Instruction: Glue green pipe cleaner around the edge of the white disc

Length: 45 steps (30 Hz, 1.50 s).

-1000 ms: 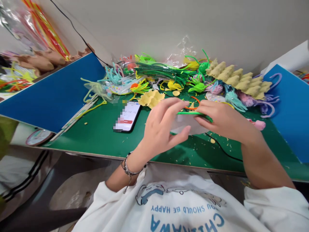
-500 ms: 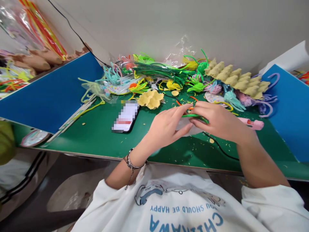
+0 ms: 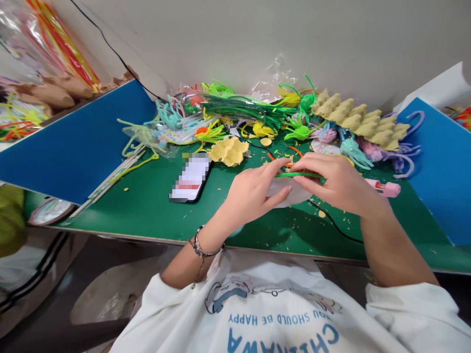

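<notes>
A green pipe cleaner (image 3: 300, 174) stretches between my two hands above the table. My left hand (image 3: 252, 189) has its fingers closed around one end, the thumb lying a little below. The other end is pinched in the fingers of my right hand (image 3: 333, 181), which cover part of it. Just below my fingers is a whitish, translucent sheet or piece (image 3: 290, 196), partly hidden; I cannot tell if a hand grips it. A pink glue gun (image 3: 386, 188) lies beside my right wrist, mostly behind it.
A phone (image 3: 192, 179) and a torn egg-carton piece (image 3: 230, 151) lie left of my hands. Behind are bagged green pipe cleaners (image 3: 250, 109), fuzzy coloured figures and an egg carton (image 3: 362, 120). Blue panels (image 3: 84, 142) stand at both sides. A black cable (image 3: 336, 228) crosses the green table.
My right hand has shifted slightly right and its fingers have moved along the pipe cleaner, which now looks straighter. The left thumb and the right fingers are a little farther apart.
</notes>
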{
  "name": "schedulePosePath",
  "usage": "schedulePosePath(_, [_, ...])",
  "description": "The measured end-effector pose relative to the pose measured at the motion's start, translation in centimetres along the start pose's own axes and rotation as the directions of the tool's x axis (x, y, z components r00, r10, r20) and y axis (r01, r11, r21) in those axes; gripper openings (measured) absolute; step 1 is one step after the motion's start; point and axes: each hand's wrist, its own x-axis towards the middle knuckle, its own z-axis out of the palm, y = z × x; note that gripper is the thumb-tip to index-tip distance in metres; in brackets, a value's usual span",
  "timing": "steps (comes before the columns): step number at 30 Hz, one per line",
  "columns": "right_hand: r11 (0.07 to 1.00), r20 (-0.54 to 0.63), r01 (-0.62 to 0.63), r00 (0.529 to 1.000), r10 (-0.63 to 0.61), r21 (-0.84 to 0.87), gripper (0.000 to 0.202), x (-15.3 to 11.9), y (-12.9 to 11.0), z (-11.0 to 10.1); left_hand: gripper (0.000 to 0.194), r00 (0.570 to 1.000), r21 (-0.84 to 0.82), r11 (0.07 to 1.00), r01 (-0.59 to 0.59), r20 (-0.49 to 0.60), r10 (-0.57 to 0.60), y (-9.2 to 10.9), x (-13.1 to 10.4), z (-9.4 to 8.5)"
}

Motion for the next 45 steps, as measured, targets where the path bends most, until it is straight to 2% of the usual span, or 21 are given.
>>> schedulePosePath(8, [1.0,-0.017,0.007,1.0,-0.007,0.007,0.015,0.2,0.0,-0.5,0.037,1.0,0.025,0.999,-0.025,-0.007,0.025,-0.1,0.0,0.1])
schedulePosePath(18, [0.99,-0.011,-0.116,0.993,0.118,0.079,0.013,0.4,-0.3,-1.2,0.037,0.999,0.015,1.0,0.011,0.046,-0.011,0.2,0.2,-0.1])
schedulePosePath(22, [0.989,0.001,-0.113,0.994,0.114,0.094,0.013,0.5,-0.4,-1.2,0.036,0.997,0.006,1.0,0.027,0.074,-0.028,0.7,0.3,-0.4])
schedulePosePath(27, [0.993,-0.014,-0.091,0.996,0.092,0.069,0.014,0.5,-0.6,-1.5,0.037,0.996,0.075,0.996,0.04,0.072,-0.045,1.2,0.4,-0.6])
schedulePosePath(32, [0.993,-0.018,-0.086,0.996,0.088,0.081,0.013,0.6,-0.6,-1.7,0.049,0.998,-0.037,0.999,0.011,0.061,-0.008,0.9,0.3,-0.5])
schedulePosePath(36, [0.994,-0.032,-0.092,0.995,0.094,0.066,0.013,0.6,-0.5,-1.5,0.046,1.0,-0.143,0.99,-0.002,-0.017,-0.001,0.6,-0.1,-0.2])
schedulePosePath(39, [0.995,-0.05,-0.086,0.995,0.088,0.044,0.013,0.8,-0.6,-1.7,0.045,0.999,-0.206,0.978,0.03,-0.013,-0.034,0.6,-0.3,0.0])
schedulePosePath(45, [1.0,-0.127,0.006,0.992,-0.005,0.008,0.012,1.8,-1.0,-2.1,0.053,1.0,-0.16,0.987,-0.025,-0.004,0.025,0.6,-0.1,0.3])
